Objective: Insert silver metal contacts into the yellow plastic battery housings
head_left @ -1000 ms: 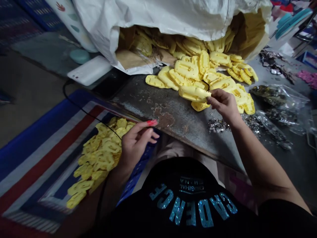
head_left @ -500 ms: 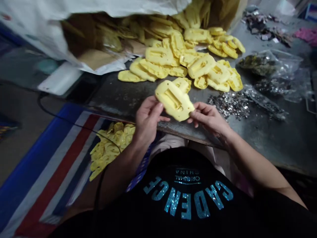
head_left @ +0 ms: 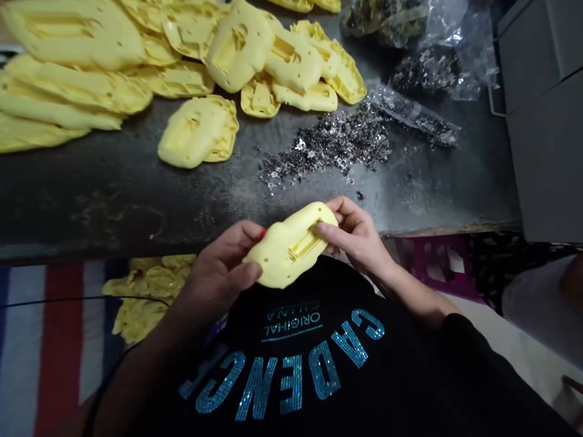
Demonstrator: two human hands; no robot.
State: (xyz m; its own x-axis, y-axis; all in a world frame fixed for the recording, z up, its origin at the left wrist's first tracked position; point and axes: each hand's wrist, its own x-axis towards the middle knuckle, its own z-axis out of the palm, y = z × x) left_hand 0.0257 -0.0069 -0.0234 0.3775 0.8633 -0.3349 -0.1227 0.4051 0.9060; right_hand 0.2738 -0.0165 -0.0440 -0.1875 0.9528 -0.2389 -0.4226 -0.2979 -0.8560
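Both hands hold one yellow plastic shell [head_left: 285, 249] in front of my chest, close to the table edge. It has a long rectangular recess and small holes. My left hand [head_left: 223, 261] grips its left end, thumb on top and fingers underneath. At the other end my right hand [head_left: 357, 237] is closed on it, the thumb lying by the end of the recess. Beyond the hands, a pair of yellow shells [head_left: 198, 132] rests on the table, one overlapping the other. A heap of small shiny metal pieces [head_left: 332, 142] lies to their right.
Many more yellow shells [head_left: 239, 45] are piled along the back of the dark table [head_left: 218, 206]. Clear plastic bags [head_left: 419, 118] with metal bits lie at right, near a grey cabinet [head_left: 546, 121]. Below left, yellow shells [head_left: 146, 291] fill a striped sack [head_left: 59, 328].
My view has swung right and closer to the table. The shell has come nearer my body and turned, its right end now raised. My right thumb has moved onto its face by the recess.
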